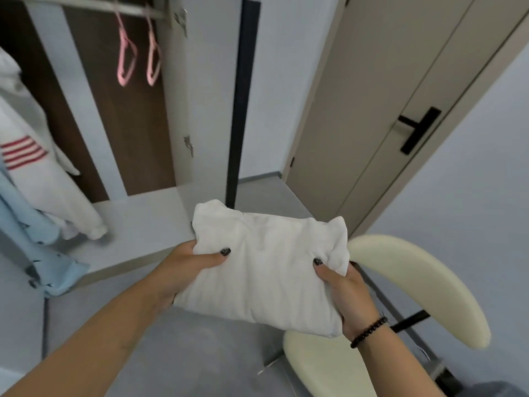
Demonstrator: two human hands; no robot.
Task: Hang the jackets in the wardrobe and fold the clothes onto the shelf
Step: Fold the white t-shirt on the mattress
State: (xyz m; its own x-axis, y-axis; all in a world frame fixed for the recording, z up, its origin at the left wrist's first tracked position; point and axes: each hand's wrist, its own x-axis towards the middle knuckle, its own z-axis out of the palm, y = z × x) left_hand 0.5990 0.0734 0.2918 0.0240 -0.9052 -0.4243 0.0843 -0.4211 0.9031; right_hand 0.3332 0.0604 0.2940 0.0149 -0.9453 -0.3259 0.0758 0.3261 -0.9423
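A folded white garment (266,267) is held in the air between both hands, just in front of the open wardrobe. My left hand (189,267) grips its left edge, thumb on top. My right hand (343,290) grips its right edge, thumb on top, with a dark bead bracelet on the wrist. The wardrobe's pale bottom shelf (134,224) lies ahead and to the left of the garment. A white jacket with red stripes (34,173) and a light blue garment (31,242) hang at the left. Two empty pink hangers (126,55) hang on the rail (86,5).
A cream chair (423,285) with a curved backrest stands at the lower right, close under my right hand. The open wardrobe door (243,104) shows its dark edge in the middle. A beige room door (372,110) with a black handle is at the right. Grey floor lies below.
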